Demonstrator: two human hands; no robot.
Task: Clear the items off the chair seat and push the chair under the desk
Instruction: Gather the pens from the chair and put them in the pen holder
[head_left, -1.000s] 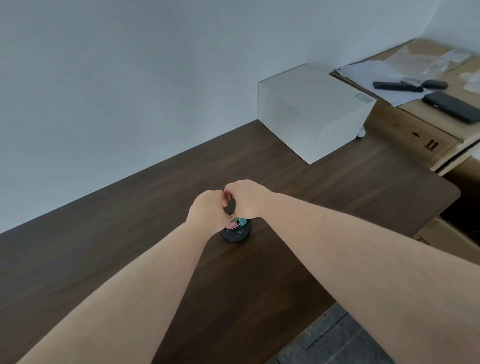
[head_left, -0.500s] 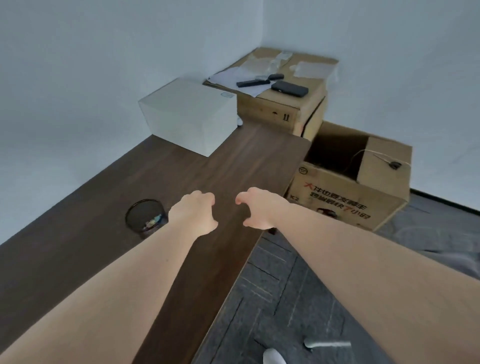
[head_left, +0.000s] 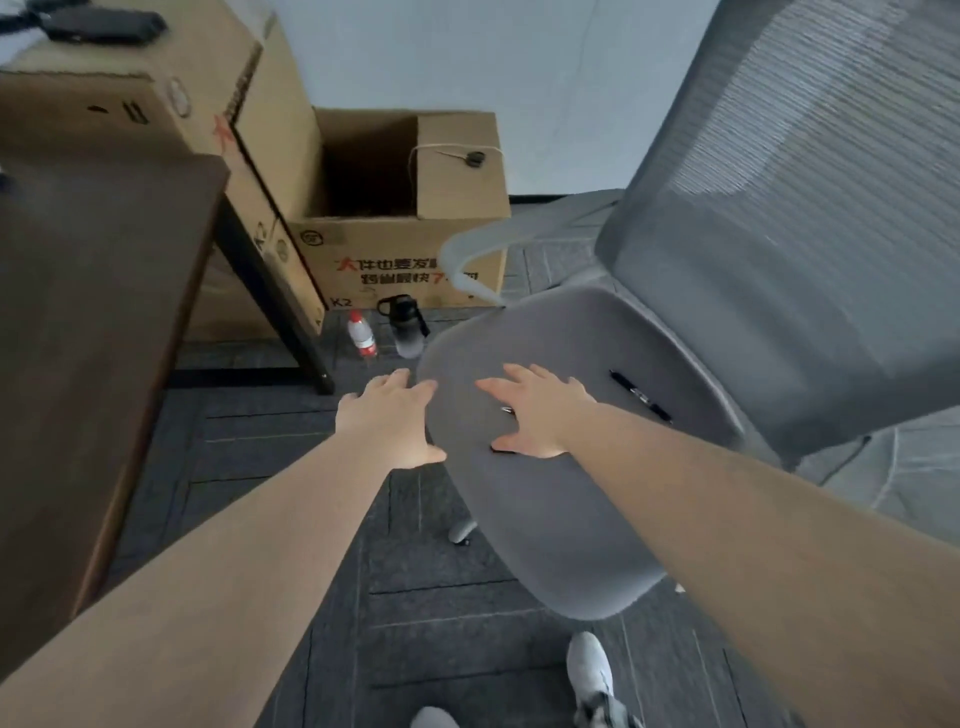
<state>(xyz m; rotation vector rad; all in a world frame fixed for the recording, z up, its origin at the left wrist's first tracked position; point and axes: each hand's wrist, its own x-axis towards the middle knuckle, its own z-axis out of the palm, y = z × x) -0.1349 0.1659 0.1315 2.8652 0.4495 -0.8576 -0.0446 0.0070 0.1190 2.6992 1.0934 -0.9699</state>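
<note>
A grey office chair with a mesh back stands to the right of the dark wooden desk (head_left: 104, 291), its padded seat (head_left: 561, 519) facing me. A black pen (head_left: 640, 396) lies on the seat near the backrest. My right hand (head_left: 535, 415) hovers open over the seat's middle, fingers spread, covering a small dark item whose edge shows at my thumb. My left hand (head_left: 389, 421) is open too, at the seat's left front edge, holding nothing.
An open cardboard box (head_left: 405, 208) sits on the floor beyond the chair, a taller box (head_left: 130, 93) behind the desk. A red-capped bottle (head_left: 362, 332) and a dark flask (head_left: 405, 325) stand on the grey carpet by the black desk leg (head_left: 275, 291). The chair armrest (head_left: 467, 260) curves left.
My view swung from the desk top, where both hands had left a black round container, right and down to the chair. Both hands opened and reached over the seat.
</note>
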